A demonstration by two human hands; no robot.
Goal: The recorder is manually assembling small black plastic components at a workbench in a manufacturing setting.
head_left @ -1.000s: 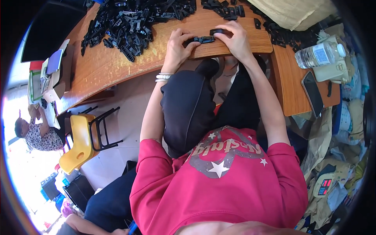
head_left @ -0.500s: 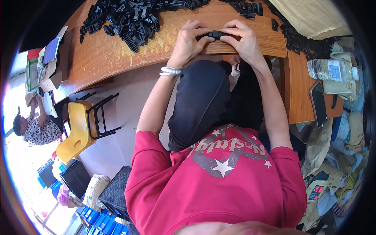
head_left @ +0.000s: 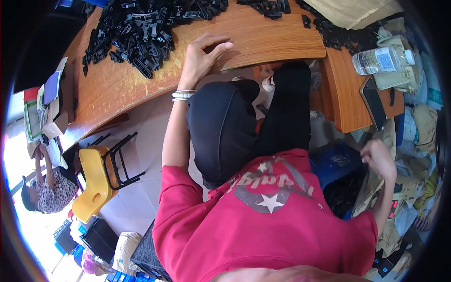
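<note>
My left hand rests at the near edge of the wooden table, thumb and fingers apart, holding nothing. To its left lies a big heap of black plastic parts. Away from the table at the right, my right hand is raised beside a blue bin that holds dark parts. Its fingers are curled in, and whatever they may hold is hidden. The small black part held earlier does not show in either hand.
More black parts lie at the table's far side. On the right side table are a clear bottle, a phone and a pale bag. A yellow chair stands at the left, near another person. Paper sacks crowd the right.
Both hands held a black part together at the table edge. Now they are apart: my right hand has swung down and right beside the blue bin, and my left stays on the table.
</note>
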